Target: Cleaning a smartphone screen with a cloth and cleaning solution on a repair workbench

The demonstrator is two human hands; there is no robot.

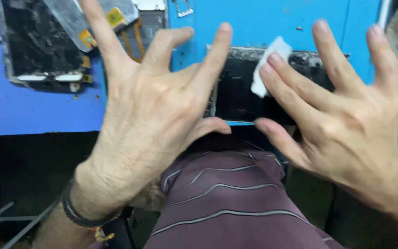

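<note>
Blue work mat [263,23] covers the bench, and on it lies a dark phone screen panel [240,97] with a cracked, dirty upper edge; this panel is the landmark for all places below.

From the head camera, the left hand [148,110] is spread wide with all fingers apart. It holds nothing and hangs over the left edge of the panel, with its thumb just at the panel's near left corner. The right hand [342,115] is also wide open and empty, over the right part of the panel, and its thumb points at the panel's near edge. A small white wipe [266,69] rests on the upper middle of the panel, just beside the right index fingertip; I cannot tell if they touch.

Far to the left of the panel lies a taken-apart phone [42,46] with yellow flex cables. Nearer to the camera than the panel, a striped purple shirt [226,203] fills the lower middle.
</note>
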